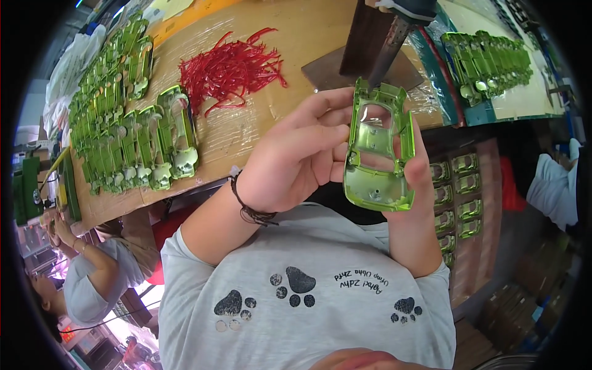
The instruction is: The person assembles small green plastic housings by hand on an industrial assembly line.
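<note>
A glossy green toy car body shell (373, 188), with open window gaps, is held up in front of my chest, its inner side toward me. My left hand (299, 148) grips its left edge with the thumb and fingers. Along the opposite edge my right hand (418, 176) is closed on the same shell; part of its fingers is hidden behind it. A dark, tapered rod-shaped tool (391, 49) comes down from above, its tip at the far end of the shell. I cannot tell whether the tip touches it.
Rows of green car shells (132, 145) lie on the left of the table (246, 129), beside a pile of red plastic strips (231, 68). More shells stand at far right (487, 65) and in a tray (487, 246) below. A co-worker (102, 271) sits at left.
</note>
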Available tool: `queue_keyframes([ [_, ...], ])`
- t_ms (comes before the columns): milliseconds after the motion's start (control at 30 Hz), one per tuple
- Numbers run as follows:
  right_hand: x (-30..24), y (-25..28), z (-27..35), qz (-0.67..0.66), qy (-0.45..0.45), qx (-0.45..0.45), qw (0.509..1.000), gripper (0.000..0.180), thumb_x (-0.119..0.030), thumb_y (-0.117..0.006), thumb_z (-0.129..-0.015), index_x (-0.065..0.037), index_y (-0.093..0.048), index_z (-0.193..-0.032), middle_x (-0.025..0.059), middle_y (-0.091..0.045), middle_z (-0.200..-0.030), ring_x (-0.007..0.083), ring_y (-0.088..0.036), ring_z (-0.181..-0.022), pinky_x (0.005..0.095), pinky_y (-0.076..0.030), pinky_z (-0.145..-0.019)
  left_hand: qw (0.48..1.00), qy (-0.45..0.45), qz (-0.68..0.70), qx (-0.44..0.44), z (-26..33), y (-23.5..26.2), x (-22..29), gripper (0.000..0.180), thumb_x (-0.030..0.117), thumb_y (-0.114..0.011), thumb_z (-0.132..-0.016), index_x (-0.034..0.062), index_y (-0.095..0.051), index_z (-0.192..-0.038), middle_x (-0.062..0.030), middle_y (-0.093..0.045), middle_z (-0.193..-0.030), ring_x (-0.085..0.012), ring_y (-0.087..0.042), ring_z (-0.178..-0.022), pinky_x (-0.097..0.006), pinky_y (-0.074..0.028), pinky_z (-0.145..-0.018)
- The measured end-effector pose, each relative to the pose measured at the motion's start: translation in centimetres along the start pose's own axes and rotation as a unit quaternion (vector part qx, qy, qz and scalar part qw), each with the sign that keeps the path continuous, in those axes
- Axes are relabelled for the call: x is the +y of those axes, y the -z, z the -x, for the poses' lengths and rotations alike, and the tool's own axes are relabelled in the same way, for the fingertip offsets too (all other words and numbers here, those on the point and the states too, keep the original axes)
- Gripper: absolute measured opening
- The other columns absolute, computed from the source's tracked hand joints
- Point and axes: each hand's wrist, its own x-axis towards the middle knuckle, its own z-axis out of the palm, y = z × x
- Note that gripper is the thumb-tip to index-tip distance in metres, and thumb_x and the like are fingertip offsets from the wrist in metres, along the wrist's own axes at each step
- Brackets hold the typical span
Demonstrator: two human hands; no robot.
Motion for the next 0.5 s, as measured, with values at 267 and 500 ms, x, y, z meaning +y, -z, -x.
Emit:
queue_keyframes([
  [267, -0.9, -1.0, 0.9, -0.036, -0.005, 0.014, 0.999, 0.108, -0.05, -0.086, -0.069, -0.008, -0.023, -0.146, 0.0127, -0.046, -0.135, 0.0305, -0.056, -0.121, 0.0528, -0.054, -0.096, 1.0, -0.004, -0.015, 0.003, 0.3, -1.6, -0.1, 0.061, 0.013, -0.049, -0.102, -0.0009, -0.015, -0.15, -0.0195, -0.038, -0.148, -0.0379, -0.06, -0.118, -0.042, -0.054, -0.093],
  [500, -1.9, -3.0, 0.4, -0.059, -0.02, 0.011, 0.998, 0.098, -0.053, -0.082, -0.072, -0.002, -0.03, -0.137, 0.0155, -0.047, -0.138, 0.0326, -0.057, -0.121, 0.0501, -0.053, -0.099, 0.999, 0.004, -0.014, 0.032, 0.6, -2.2, 0.8, 0.06, 0.024, -0.057, -0.097, -0.003, -0.035, -0.146, -0.0185, -0.045, -0.145, -0.0291, -0.054, -0.127, -0.041, -0.048, -0.103],
])
